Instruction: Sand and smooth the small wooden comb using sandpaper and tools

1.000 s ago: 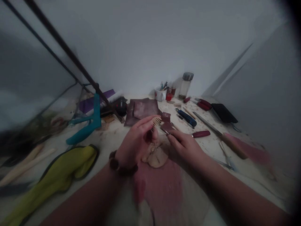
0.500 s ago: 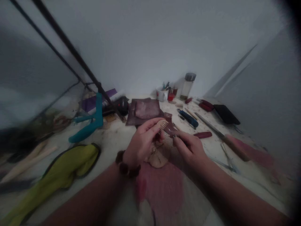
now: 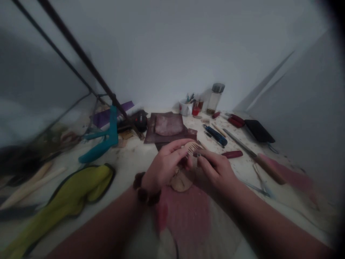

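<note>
My left hand (image 3: 171,160), a beaded bracelet at its wrist, is closed around a small pale wooden comb (image 3: 192,148), teeth pointing right. Close beside the teeth, my right hand (image 3: 214,164) is pinched, its thumb and fingertips at the comb. A brown strip that looks like sandpaper was visible in these fingers half a second ago; now it is mostly hidden. Below the hands lies a round wooden piece (image 3: 182,182) on a pink cloth or pad (image 3: 185,212). Brown sheets like sandpaper (image 3: 168,125) lie just beyond the hands.
To the right lie a blue utility knife (image 3: 215,135), a dark red handle (image 3: 232,154), a long file (image 3: 241,144) and a black flat object (image 3: 259,131). A mug (image 3: 185,108) and a glass bottle (image 3: 215,99) stand behind. At left are a teal clamp-like tool (image 3: 107,138) and a yellow-green glove-like item (image 3: 83,189).
The comb has turned and shifted slightly right and down in my left hand. My right fingers have come up against its teeth, and the brown strip has gone mostly out of sight.
</note>
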The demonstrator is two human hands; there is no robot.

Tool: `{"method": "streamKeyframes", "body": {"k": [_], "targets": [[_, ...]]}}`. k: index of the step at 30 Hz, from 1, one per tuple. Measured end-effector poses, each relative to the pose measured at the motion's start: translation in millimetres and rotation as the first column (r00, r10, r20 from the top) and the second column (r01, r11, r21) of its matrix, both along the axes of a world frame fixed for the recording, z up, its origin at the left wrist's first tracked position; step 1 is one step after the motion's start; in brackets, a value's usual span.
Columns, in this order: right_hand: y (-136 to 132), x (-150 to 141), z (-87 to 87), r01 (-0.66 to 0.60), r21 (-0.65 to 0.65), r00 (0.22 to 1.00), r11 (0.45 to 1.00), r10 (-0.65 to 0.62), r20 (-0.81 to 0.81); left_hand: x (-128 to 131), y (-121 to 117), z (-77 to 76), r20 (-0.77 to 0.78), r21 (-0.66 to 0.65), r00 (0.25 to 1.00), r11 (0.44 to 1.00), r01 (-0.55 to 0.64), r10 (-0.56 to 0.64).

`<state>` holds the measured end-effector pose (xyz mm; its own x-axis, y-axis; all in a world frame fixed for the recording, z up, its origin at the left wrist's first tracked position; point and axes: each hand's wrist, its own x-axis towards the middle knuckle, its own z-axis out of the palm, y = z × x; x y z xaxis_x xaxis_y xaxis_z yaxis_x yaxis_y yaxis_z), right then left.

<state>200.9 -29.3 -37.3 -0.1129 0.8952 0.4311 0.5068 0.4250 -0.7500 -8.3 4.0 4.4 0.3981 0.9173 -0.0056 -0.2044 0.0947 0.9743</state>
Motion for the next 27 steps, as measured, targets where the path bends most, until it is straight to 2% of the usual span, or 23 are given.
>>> {"method": "streamKeyframes", "body": {"k": [7, 12, 16, 23, 27], "targets": [[1.8, 1.9, 3.4, -0.021, 0.023, 0.999, 1.000, 0.021, 0.027, 3.4, 2.0, -2.6, 0.284, -0.105, 0.952, 0.984, 0.147, -0.112], [1.1, 0.7, 8.0, -0.021, -0.012, 0.999, 1.000, 0.021, 0.042, 5.7, 3.1, -7.8, 0.394, -0.185, 0.909, 0.958, 0.220, -0.133], [2.1, 0.8, 9.5, -0.012, -0.019, 0.999, 1.000, 0.013, 0.043, 8.3, 2.1, -7.6, 0.369, -0.156, 0.927, 0.979, 0.132, -0.066], [12.3, 1.6, 3.9, 0.026, -0.155, 0.997, 0.988, -0.014, 0.082, -5.6, 8.9, 9.2, 0.303, -0.064, 0.952, 0.998, -0.024, 0.043], [9.3, 0.1, -1.1, 0.035, -0.084, 0.999, 0.996, -0.037, -0.023, -5.1, 8.6, 5.8, 0.158, -0.015, 0.983, 0.996, -0.089, 0.090]]}}
